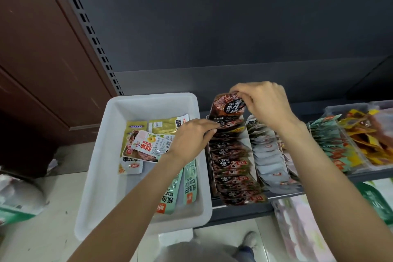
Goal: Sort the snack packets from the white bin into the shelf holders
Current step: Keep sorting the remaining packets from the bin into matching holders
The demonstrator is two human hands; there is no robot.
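A white bin (102,168) on the shelf's left end holds several snack packets: olive-green ones (161,126), a white-and-red one (148,144) and mint-green ones (189,185). Right of it, a holder (234,159) is filled with a row of dark red-brown packets. My right hand (263,102) pinches the top edge of one dark red-brown packet (228,105), upright at the far end of that row. My left hand (191,136) reaches across the bin's right rim, its fingertips pressing on the far packets of the same row.
Further right stand holders of grey-white packets (270,155), teal packets (329,144) and yellow-orange packets (370,134). The dark shelf back panel (212,27) rises behind. A brown cabinet (38,59) is at left. Bagged goods (19,195) lie on the floor. A lower shelf holds more packets (297,229).
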